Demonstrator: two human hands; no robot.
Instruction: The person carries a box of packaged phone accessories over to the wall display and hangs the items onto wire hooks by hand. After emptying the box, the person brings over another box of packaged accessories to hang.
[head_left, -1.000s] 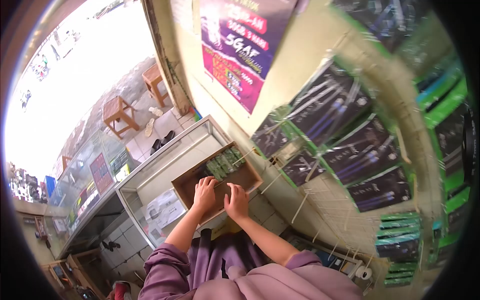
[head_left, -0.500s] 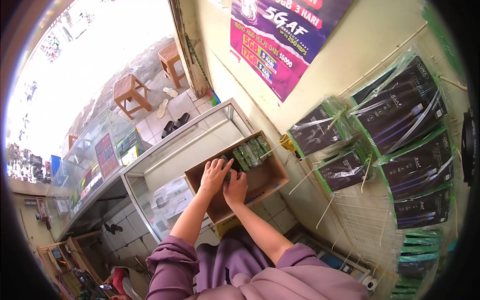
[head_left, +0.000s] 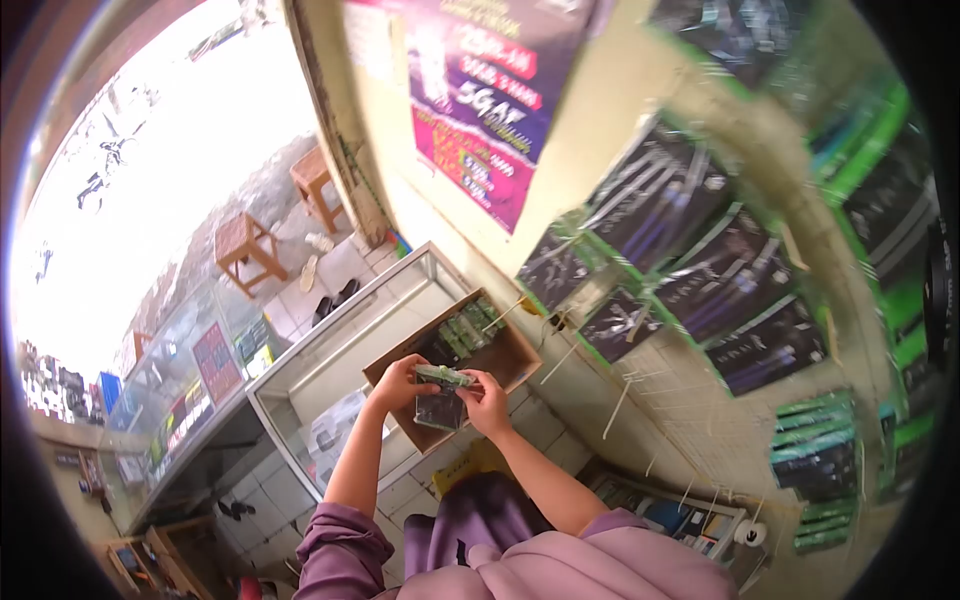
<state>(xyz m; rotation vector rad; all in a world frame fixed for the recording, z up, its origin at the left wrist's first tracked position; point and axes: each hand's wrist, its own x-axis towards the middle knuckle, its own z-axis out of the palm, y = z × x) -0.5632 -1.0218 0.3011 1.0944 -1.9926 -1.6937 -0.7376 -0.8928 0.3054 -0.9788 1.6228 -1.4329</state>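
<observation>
My left hand (head_left: 397, 386) and my right hand (head_left: 487, 404) hold a plastic-wrapped accessory packet (head_left: 438, 408) between them, fingers closed on its upper corners. The packet is dark with a pale green top edge and hangs over the near side of an open cardboard box (head_left: 518, 372). Inside the box, toward the far side, stands a row of similar green-edged packets (head_left: 462, 332). Print on the held packet is too blurred to read.
The box rests on a glass display case (head_left: 425, 262). To the right, dark packets (head_left: 735, 300) hang from wire-rack hooks beside a purple poster (head_left: 490, 110). Two stools (head_left: 243, 250) stand outside at the left, and black sandals (head_left: 335, 302) lie on the tiles.
Both hands have come up from inside the box toward my body, now with a packet between them. The view has turned to the right, blurring the wall display.
</observation>
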